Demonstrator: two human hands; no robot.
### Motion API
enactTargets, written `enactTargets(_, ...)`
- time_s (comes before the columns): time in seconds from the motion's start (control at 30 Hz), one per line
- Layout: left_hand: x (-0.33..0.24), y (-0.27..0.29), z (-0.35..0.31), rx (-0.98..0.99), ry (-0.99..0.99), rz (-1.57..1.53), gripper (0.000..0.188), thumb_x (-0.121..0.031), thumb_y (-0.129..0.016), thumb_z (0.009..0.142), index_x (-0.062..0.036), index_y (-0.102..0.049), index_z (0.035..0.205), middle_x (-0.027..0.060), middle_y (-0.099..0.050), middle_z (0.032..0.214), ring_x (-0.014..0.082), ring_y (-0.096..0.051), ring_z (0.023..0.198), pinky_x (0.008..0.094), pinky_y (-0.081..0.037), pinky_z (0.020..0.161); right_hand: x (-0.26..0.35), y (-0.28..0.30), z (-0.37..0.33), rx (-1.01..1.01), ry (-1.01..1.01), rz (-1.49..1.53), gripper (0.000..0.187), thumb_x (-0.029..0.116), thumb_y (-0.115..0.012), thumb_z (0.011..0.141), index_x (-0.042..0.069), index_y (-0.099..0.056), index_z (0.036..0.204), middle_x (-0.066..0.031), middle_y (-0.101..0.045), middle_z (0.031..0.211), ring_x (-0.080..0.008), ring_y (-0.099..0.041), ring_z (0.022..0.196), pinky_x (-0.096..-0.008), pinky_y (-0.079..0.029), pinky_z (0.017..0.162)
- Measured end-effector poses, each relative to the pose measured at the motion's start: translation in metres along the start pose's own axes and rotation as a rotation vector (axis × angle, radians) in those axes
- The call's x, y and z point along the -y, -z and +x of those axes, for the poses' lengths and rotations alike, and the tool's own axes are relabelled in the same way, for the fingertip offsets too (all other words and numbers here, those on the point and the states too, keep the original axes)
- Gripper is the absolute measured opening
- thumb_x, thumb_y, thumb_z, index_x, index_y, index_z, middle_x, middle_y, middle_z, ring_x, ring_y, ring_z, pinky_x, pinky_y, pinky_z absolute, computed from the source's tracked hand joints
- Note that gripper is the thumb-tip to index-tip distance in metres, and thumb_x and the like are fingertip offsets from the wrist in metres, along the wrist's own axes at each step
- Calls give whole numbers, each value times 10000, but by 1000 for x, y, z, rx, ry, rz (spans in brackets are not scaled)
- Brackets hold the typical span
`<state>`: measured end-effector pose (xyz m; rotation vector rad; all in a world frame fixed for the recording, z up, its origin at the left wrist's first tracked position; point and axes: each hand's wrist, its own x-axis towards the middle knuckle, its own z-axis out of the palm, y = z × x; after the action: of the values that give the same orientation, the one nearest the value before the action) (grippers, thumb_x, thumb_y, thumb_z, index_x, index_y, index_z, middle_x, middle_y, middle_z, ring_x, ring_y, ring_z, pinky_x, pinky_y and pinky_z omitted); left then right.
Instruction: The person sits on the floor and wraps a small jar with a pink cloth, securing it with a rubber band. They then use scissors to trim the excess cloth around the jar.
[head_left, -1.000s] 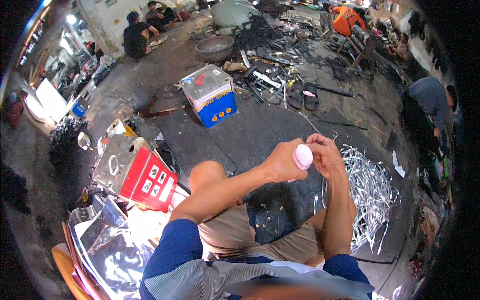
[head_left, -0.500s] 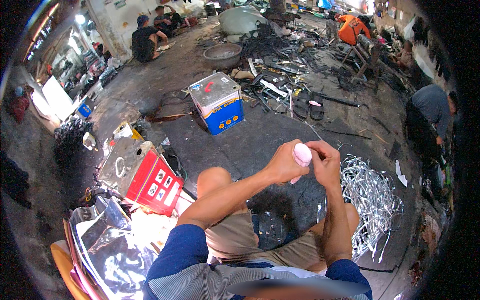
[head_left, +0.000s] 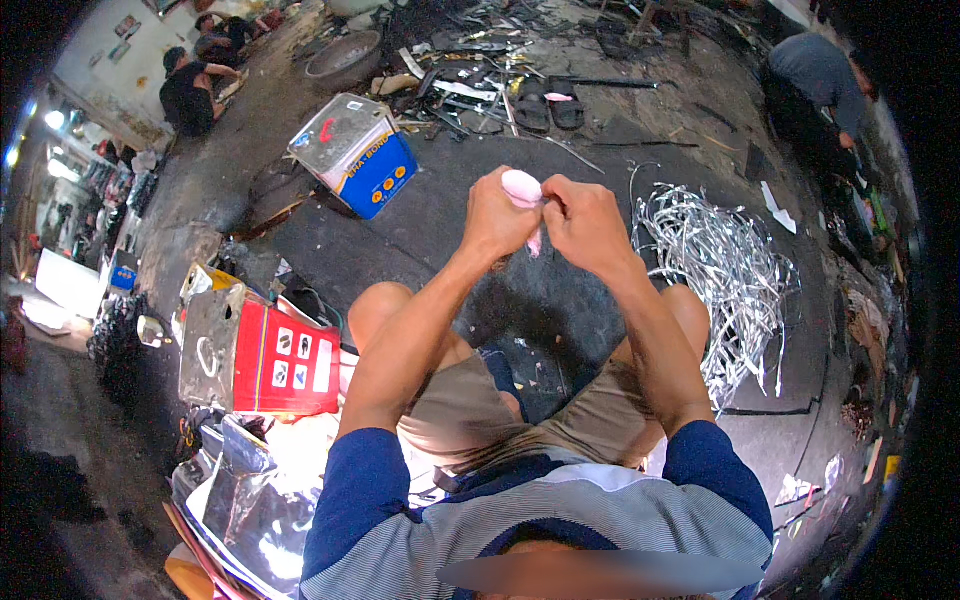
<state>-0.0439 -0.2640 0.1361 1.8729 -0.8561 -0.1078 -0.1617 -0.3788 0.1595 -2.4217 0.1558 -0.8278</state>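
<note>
A smooth, pale pink rounded bundle (head_left: 521, 188) pokes out of the top of my left hand (head_left: 492, 222), whose fingers are wrapped around it. Below that fist hangs a narrow pink end (head_left: 535, 243). My right hand (head_left: 588, 228) is closed in a pinch against the bundle's right edge; its fingertips hide what lies between them. Both hands are raised in front of my bent knees, above the dark floor mat (head_left: 440, 230). To the right of my right knee lies a tangled heap of shiny silver strips (head_left: 720, 280).
A blue and white square tin (head_left: 360, 155) stands ahead to the left. Nearer on the left are a red tin (head_left: 285, 360) and shiny sheets (head_left: 260, 510). Black sandals (head_left: 548, 108) and scattered scraps lie ahead. Other people (head_left: 190, 95) sit farther off; one in grey (head_left: 818, 85) bends at right.
My view has tilted down and turned, so the surroundings sit differently in it. The pink bundle stays in my left hand, with my right fingers still pinched beside it.
</note>
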Motion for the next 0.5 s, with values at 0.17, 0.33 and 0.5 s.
enactTargets(0.17, 3, -5, -2, -63, 0, 36, 270, -148, -827, 672, -1, -685, 849, 153, -740, 816, 222, -726, 760, 374, -558, 702, -3, -6, -6, 3, 67, -28, 113, 54, -601, 854, 4, -597, 955, -223, -673, 825, -421, -672, 770, -489, -527, 694)
enactTargets(0.33, 5, -5, -1, -65, 16, 57, 287, -164, -836, 674, 0, -680, 850, 162, -741, 831, 237, -731, 784, 379, -558, 715, -8, -12, -7, -3, 84, -34, 117, 29, -599, 852, 8, -583, 966, -217, -667, 824, -420, -667, 760, -488, -524, 684)
enactTargets(0.5, 2, -4, 1, -53, 46, 104, 316, -190, -845, 672, 1, -680, 863, 170, -740, 840, 278, -740, 807, 396, -564, 733, -8, -15, -6, -16, 103, 27, 113, 40, -599, 856, 0, -597, 962, -218, -667, 809, -426, -668, 761, -476, -523, 681)
